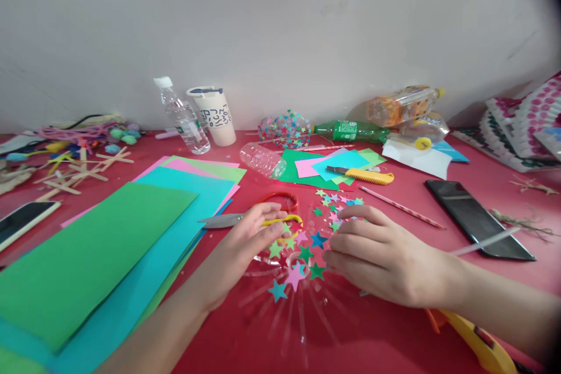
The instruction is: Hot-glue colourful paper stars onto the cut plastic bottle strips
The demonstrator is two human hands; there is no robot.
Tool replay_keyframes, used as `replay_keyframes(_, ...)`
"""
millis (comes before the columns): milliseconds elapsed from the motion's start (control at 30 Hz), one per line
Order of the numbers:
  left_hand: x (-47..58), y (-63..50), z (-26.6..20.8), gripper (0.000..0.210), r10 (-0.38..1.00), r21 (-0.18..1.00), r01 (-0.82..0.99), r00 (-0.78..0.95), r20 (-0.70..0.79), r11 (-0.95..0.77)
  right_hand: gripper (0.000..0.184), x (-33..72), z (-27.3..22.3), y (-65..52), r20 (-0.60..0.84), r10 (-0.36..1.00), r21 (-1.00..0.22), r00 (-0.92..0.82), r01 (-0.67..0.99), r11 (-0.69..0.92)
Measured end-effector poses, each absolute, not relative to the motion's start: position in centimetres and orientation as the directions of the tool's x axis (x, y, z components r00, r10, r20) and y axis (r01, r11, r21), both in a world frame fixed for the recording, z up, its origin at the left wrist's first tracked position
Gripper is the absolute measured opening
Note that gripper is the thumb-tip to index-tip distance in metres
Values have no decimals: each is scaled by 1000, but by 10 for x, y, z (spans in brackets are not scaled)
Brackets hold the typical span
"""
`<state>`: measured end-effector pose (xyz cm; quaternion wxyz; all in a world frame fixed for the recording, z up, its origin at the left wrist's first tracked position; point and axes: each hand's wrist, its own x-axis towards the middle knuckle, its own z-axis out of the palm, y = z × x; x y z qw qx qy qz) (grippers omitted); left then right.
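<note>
My left hand (pixel 256 231) reaches in from the left, fingers stretched out and thumb apart. It hovers at scissors (pixel 223 221) with red and yellow handles, covering part of them. My right hand (pixel 379 254) is palm down on the right, fingers curled together; the thumb and whatever is in the fingers are hidden. Between the hands lie several paper stars, among them a pink star (pixel 295 276) and a blue star (pixel 277 290). Under them is clear plastic (pixel 302 327) cut into strips that fan out toward me. More small stars (pixel 335 201) lie just beyond my right fingers.
Coloured paper sheets (pixel 100 245) cover the left. Behind stand a water bottle (pixel 184 117) and a cup (pixel 214 114); a clear bottle piece (pixel 262 160), star-covered plastic (pixel 289 128) and green bottle (pixel 350 130) lie there. A yellow cutter (pixel 368 175), pencil (pixel 403 207) and phone (pixel 477 216) are rightward.
</note>
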<state>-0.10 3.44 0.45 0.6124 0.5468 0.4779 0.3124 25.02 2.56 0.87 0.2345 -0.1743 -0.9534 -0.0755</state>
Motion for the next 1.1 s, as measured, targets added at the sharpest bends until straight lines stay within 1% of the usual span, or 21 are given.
replay_keyframes(133,-1,35,6,39,905,966,141,343,-253,217,24,249,10,27,467,290,39,-835,347,937)
replay_keyframes(300,0,36,8,42,900,962,147,343,-269,231,34,248,13,28,488,247,62,-837,316,947)
replay_keyframes(533,-1,35,6,40,906,962,178,337,-257,206,36,246,14,26,507,204,65,-838,273,960)
replay_keyframes(633,-1,35,7,41,901,961,182,345,-262,209,33,246,13,26,507,204,100,-837,292,951)
replay_keyframes(767,-2,34,7,41,905,960,182,334,-265,214,17,251,12,28,501,254,128,-827,361,924)
replay_keyframes(900,-5,34,7,37,912,963,189,327,-247,193,16,259,11,27,498,316,64,-808,397,916)
replay_keyframes(1000,-6,35,7,33,915,969,171,332,-227,178,14,263,11,24,496,397,-42,-772,436,899)
replay_keyframes(1100,-7,35,8,34,915,970,157,332,-229,186,8,262,11,23,487,476,-140,-732,473,870)
